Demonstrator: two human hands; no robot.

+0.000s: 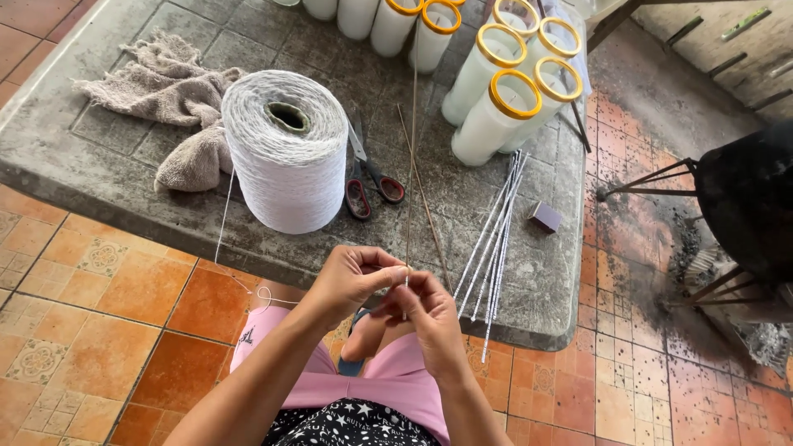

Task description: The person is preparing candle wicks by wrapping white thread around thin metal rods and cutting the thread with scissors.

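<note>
Low in the frame's centre, both hands pinch a thin stick [410, 165]: left hand [351, 281] and right hand [429, 318] closed, fingertips together. It rises past the spool [285, 153] and scissors [368, 177].

A thin straight stick [410, 165] is standing nearly upright, its lower end pinched between the fingers of the left hand [351, 281] and the right hand [429, 318]. White thread [225, 216] is trailing down from a large white yarn cone [287, 149] standing on the counter [99, 173].
</note>
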